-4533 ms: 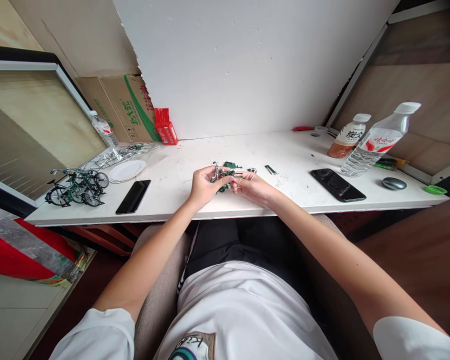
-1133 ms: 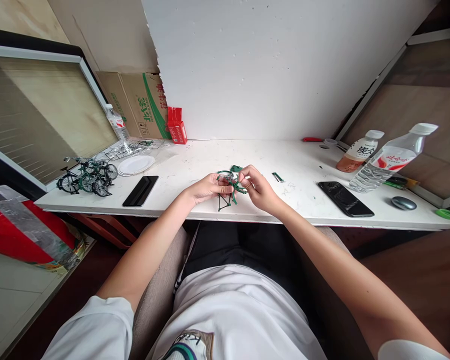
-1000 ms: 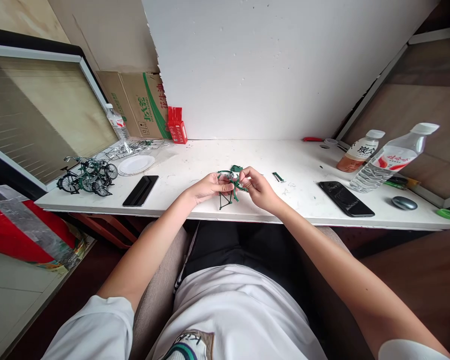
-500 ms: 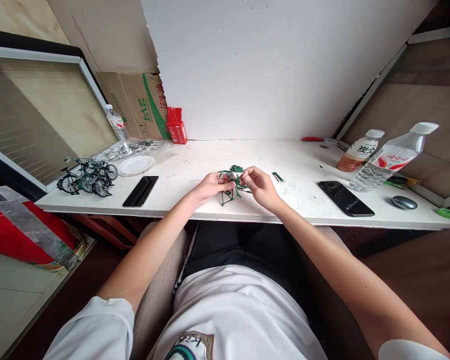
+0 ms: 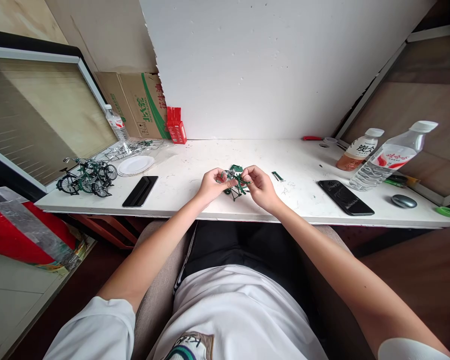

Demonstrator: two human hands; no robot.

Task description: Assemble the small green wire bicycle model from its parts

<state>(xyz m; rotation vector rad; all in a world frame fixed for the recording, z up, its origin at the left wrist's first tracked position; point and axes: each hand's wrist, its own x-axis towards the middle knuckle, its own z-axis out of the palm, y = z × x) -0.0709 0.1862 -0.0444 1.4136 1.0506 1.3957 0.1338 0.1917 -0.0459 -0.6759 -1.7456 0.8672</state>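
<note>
My left hand (image 5: 210,184) and my right hand (image 5: 260,185) meet just above the white table's (image 5: 195,165) front edge, both pinched on a small green model bicycle frame (image 5: 234,183) held between them. Its thin green struts stick out below my fingertips. A loose green part (image 5: 236,168) lies right behind the frame, and another short green piece (image 5: 277,176) lies to the right of my right hand.
Finished green model bicycles (image 5: 85,176) stand at the table's left end beside a white plate (image 5: 136,165) and a black phone (image 5: 140,190). On the right are another black phone (image 5: 345,197), two bottles (image 5: 387,156), a mouse (image 5: 403,201). A cardboard box (image 5: 135,106) stands behind.
The frame has been turned and lifted slightly between my fingers, and my left hand has drawn in closer to it. The camera shifted a little since the oldest frame.
</note>
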